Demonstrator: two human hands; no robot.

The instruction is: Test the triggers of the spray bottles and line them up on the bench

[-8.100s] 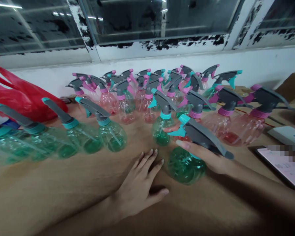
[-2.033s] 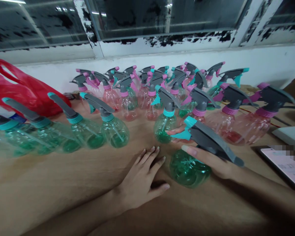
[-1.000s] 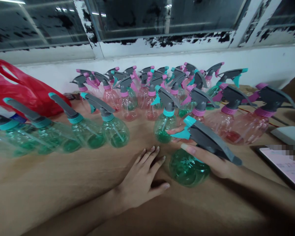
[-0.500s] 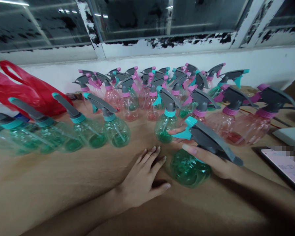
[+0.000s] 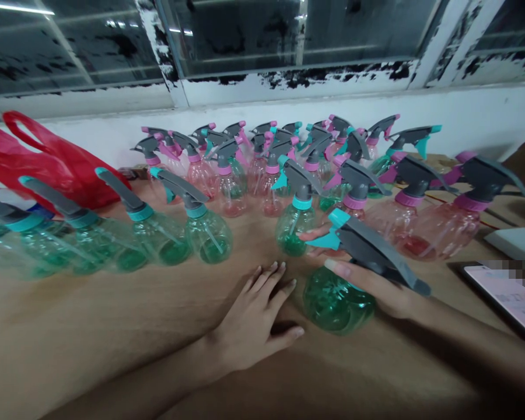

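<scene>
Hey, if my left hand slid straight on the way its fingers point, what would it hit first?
Most likely the green bottle standing just beyond the fingertips of your left hand, ahead and slightly right. The gap is hard to judge from this one view.

The right hand [image 5: 387,291] and its spray bottle [image 5: 338,306] are slightly closer to the near edge of the table [image 5: 114,326] than before.

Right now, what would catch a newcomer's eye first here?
Probably the green spray bottle in front, right of centre, gripped around its neck by the fingers of the right hand. Then the pink and green bottles crowded near the wall, and the red bag at left.
</scene>
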